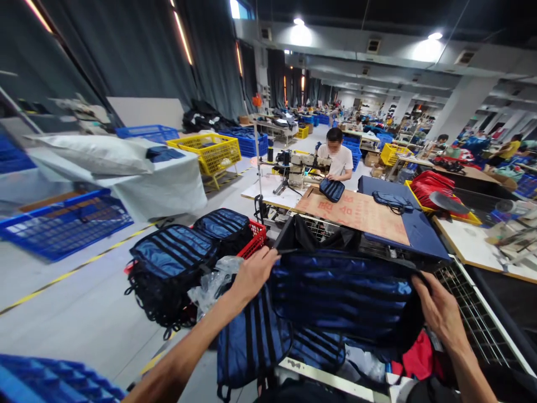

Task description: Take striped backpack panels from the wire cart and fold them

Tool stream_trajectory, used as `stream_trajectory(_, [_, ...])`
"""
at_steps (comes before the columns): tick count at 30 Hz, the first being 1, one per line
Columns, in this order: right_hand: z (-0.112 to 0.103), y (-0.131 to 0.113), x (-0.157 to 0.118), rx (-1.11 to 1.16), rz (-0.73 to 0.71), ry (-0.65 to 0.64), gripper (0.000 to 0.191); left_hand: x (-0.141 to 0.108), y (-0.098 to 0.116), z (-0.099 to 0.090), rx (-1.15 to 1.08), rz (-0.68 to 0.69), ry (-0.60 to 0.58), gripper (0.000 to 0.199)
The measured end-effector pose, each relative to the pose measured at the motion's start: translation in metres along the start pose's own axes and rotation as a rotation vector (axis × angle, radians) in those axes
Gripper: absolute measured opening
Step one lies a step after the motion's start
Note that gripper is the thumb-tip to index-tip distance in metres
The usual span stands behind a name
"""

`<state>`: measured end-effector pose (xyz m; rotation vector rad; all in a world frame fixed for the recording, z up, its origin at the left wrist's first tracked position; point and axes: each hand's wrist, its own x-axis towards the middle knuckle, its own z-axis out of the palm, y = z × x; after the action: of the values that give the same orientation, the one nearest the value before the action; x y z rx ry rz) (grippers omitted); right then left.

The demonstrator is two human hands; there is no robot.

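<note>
Stretched between my two hands is a dark blue fabric bag panel [339, 296] with black straps running across it. My left hand [257, 271] is closed on its upper left corner. At the upper right edge, my right hand [438, 305] grips it with the thumb on top and the fingers partly hidden. Below the held panel, another blue panel with black stripes [254, 338] hangs over the white frame of a wire cart [327, 380]. One more striped blue piece [316, 347] lies partly covered beneath it. Red cloth [419, 355] shows under my right hand.
Stacked blue and black bags [172, 252] fill a red crate [254, 238] at the left, beside clear plastic [216, 285]. Ahead, a person [335, 157] handles a blue piece at a sewing machine [293, 168]. Blue crates [71, 221] and a yellow crate [210, 151] stand further left.
</note>
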<state>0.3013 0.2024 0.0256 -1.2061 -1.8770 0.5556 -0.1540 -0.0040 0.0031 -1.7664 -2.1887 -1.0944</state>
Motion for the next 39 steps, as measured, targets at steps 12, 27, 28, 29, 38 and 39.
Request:
stream_trajectory(12, [0.057,-0.020,-0.071,-0.016,-0.352,-0.516,0.064,-0.009,0.058,0.004,0.315,0.745,0.282,0.035])
stream_trajectory(27, [0.051,-0.024,-0.023,0.044,0.166,-0.174,0.059,-0.006,0.026,-0.052,-0.981,-0.160,-0.843,0.059])
stream_trajectory(28, [0.053,-0.024,-0.018,0.046,0.168,-0.182,0.060,-0.011,0.023,-0.051,-1.014,-0.178,-0.818,0.059])
stream_trajectory(29, [0.057,-0.026,-0.014,0.054,0.172,-0.194,0.062,-0.014,0.021,-0.052,-1.018,-0.193,-0.770,0.058])
stream_trajectory(38, [0.147,-0.135,-0.032,0.222,0.097,-0.466,0.062,0.037,-0.037,-0.116,0.135,-0.152,0.257,0.029])
stream_trajectory(39, [0.156,-0.150,-0.036,0.258,0.087,-0.463,0.063,0.042,-0.046,-0.127,0.210,-0.160,0.342,0.030])
